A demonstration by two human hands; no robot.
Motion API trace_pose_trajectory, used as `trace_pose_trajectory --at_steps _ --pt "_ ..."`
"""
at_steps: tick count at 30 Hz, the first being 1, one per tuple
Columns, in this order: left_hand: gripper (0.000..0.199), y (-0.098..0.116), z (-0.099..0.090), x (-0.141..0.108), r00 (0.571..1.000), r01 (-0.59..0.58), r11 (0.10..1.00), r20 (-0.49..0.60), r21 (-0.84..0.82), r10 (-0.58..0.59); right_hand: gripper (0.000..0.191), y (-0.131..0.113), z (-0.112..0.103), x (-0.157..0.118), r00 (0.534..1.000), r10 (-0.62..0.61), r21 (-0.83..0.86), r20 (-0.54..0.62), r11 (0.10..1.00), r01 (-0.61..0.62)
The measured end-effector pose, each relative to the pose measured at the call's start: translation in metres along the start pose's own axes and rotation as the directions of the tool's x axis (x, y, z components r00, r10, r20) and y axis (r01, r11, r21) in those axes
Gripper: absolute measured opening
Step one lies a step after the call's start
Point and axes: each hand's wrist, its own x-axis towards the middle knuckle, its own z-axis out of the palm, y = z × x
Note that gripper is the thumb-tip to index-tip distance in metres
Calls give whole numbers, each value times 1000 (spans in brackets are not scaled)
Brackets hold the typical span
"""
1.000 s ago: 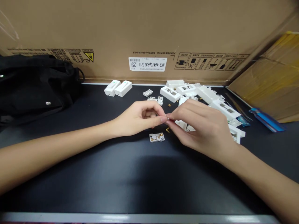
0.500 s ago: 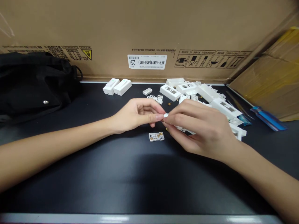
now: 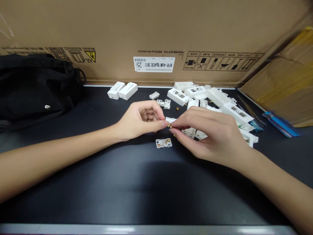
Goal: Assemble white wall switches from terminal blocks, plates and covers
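Observation:
A small brass piece (image 3: 170, 125) is pinched between the fingertips of both hands, over the middle of the dark table. My left hand (image 3: 140, 120) comes in from the left, its thumb and index finger closed at the piece. From the right, my right hand (image 3: 210, 133) meets it with thumb and fingers at the same piece. Just below the hands lies a white base (image 3: 163, 143) with brass parts in it. Part of a white piece (image 3: 170, 119) shows behind the fingertips. White parts (image 3: 189, 132) lie partly hidden beneath my right hand.
Two white housings (image 3: 128, 91) stand at the back left. White covers (image 3: 178, 97) and shells are heaped at the right back. A blue-handled tool (image 3: 281, 124) lies far right, a black bag (image 3: 39, 86) at left. Cardboard boxes (image 3: 156, 29) stand behind.
My left hand has shifted slightly left, and the brass piece now shows between the fingertips. The white piece seen there before is less covered by the fingers.

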Motion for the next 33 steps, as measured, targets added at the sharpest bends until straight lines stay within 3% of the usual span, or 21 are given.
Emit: trace_pose_trajectory --at_steps 13,17,19,22,28,33 --pt "18 2 2 1 997 16 1000 77 9 -17 10 -1 3 1 1000 -22 -62 9 998 23" --pt "14 2 -9 0 986 13 997 167 79 -26 12 -2 1 0 999 12 -44 43 999 -10" --pt "24 3 -20 -4 972 -52 967 237 249 -9 13 -3 -1 0 997 42 -29 68 999 -40" --pt "40 4 -34 -11 926 -253 833 372 492 62 17 -3 -3 0 987 48 -15 151 999 -46" --pt "38 2 -33 -16 867 -385 716 495 582 63 21 1 3 -2 947 -21 7 319 1000 20" --pt "22 0 -25 -15 842 -432 718 529 547 104 23 4 2 -3 924 -42 4 380 999 43"
